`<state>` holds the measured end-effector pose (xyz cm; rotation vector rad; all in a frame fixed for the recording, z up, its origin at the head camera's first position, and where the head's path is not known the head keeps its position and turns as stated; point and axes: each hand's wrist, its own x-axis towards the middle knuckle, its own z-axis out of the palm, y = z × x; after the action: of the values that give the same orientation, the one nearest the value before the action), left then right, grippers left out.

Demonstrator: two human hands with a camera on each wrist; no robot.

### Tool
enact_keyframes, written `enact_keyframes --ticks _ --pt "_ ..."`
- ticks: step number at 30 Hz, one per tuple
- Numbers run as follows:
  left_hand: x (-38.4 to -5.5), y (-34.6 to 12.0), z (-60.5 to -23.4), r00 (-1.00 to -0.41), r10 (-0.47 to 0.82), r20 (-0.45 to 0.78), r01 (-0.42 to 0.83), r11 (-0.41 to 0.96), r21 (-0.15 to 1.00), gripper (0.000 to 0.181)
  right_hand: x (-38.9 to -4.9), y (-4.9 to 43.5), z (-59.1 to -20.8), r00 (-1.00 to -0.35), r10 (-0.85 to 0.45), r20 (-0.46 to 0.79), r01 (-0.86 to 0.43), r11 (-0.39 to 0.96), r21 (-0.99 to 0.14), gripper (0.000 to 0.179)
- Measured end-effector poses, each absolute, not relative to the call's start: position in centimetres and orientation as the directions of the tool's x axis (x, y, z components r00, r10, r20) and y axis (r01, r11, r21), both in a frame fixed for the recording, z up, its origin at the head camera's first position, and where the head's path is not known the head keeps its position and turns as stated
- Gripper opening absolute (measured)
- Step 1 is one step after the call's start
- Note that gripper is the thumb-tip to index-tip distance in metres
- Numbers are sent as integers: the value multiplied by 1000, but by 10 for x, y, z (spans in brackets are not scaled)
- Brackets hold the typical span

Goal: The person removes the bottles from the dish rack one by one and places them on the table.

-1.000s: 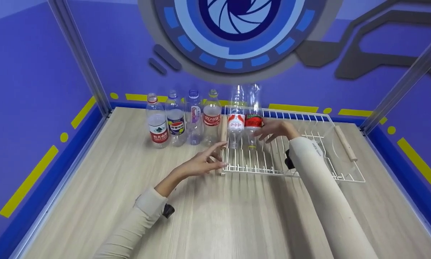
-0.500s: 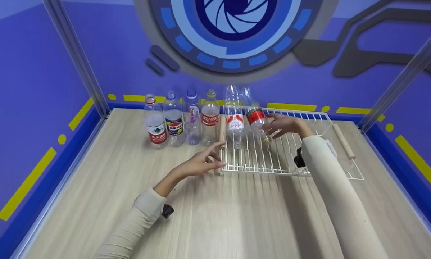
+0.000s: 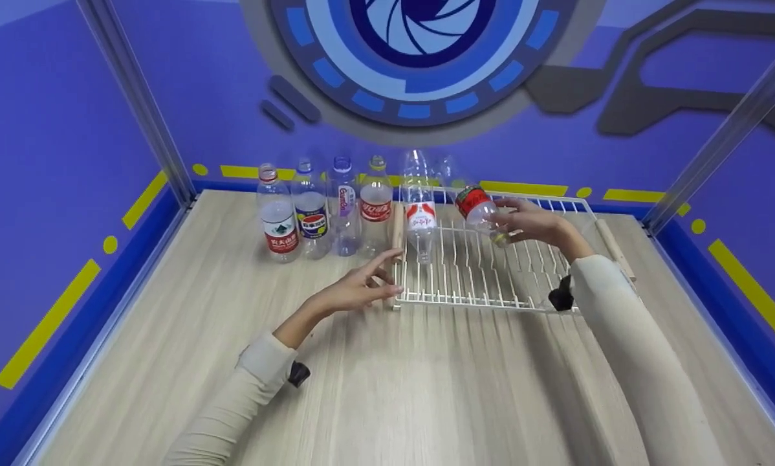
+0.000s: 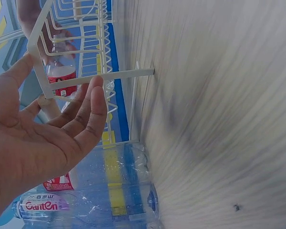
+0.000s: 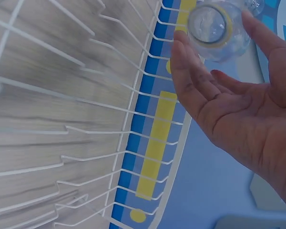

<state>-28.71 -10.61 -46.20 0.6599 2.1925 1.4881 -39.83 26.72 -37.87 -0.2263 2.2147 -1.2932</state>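
Observation:
My right hand (image 3: 536,226) grips a clear plastic bottle with a red label (image 3: 475,202) near its neck. The bottle is upside down and tilted, mouth toward the lower right, above the white wire rack (image 3: 465,300). Its round mouth shows beyond the fingers in the right wrist view. My left hand (image 3: 352,289) holds the rack's left end, thumb and fingers around the frame beside a wooden handle (image 3: 397,233). Left of the held bottle, another bottle with a white-and-red label (image 3: 421,217) stands neck down in the rack.
Several upright empty bottles stand left of the rack, among them a Coca-Cola bottle (image 3: 376,210) and a blue-label bottle (image 3: 312,223). A purple-blue wall (image 3: 219,97) rises close behind. Bare wooden table (image 3: 387,388) lies in front.
My right hand has moved right along the rack, and the red-label bottle has shifted right and tilted from nearly vertical. The left hand stays at the rack's end.

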Motion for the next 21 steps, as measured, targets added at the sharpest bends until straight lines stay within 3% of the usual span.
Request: enact_keyframes --ticks 14,21 --pt "-290 -106 -463 -796 601 -65 164 319 934 76 -379 273 -382 -956 -173 -235 185 262 -947 74" --pt "-289 -106 -464 -799 598 -71 150 311 938 76 -371 279 -387 -986 -101 -136 134 18 -991 65"
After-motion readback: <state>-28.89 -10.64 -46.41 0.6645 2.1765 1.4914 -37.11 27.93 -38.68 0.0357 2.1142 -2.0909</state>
